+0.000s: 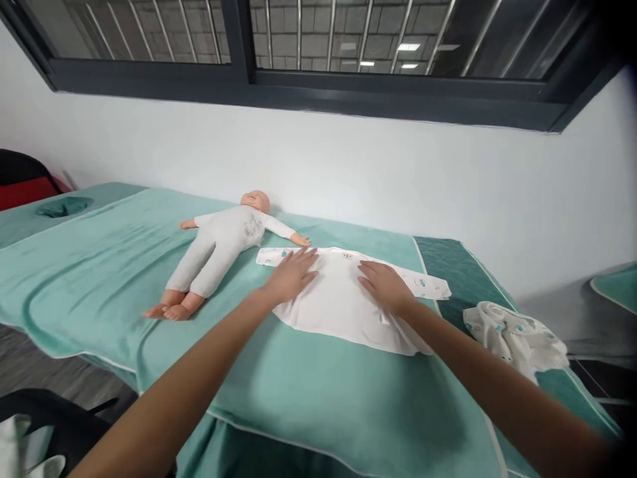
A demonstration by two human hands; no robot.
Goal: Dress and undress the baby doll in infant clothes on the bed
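A white baby shirt lies spread out on the green sheet, its patterned sleeves stretched to both sides and its neckline toward the wall. My left hand rests flat on the shirt near the left sleeve, fingers spread. On the other side, my right hand lies on the shirt below the right sleeve, its fingers extended. Neither hand grips the cloth. Left of the shirt a baby doll in a white bodysuit lies on its back, one hand close to the left sleeve.
The green sheet covers a padded bed along the white wall. A crumpled white patterned garment lies at the right on a darker green cover. A barred window is above. A black chair stands at the lower left.
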